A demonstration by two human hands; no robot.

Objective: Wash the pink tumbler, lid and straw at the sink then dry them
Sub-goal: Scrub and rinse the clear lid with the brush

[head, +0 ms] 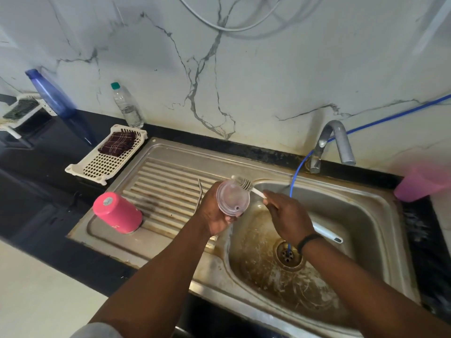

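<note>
My left hand [214, 213] grips the clear round lid [232, 198] over the left edge of the sink basin [353, 215], its face turned toward me. In my right hand [288, 215] is the white handle of a bottle brush [244, 182], and the bristles touch the lid's upper rim. The pink tumbler [117, 212] stands upside down on the ribbed drainboard [166, 186]. A bent metal straw [200, 196] lies on the drainboard just left of my left hand.
The tap [336, 145] stands behind the basin and a thin blue hose [296, 170] runs into the drain. A white basket [107, 154] holds a dark checked cloth [118, 143]. A clear bottle [127, 106], a blue bottle [52, 95] and a pink cup [419, 184] stand around.
</note>
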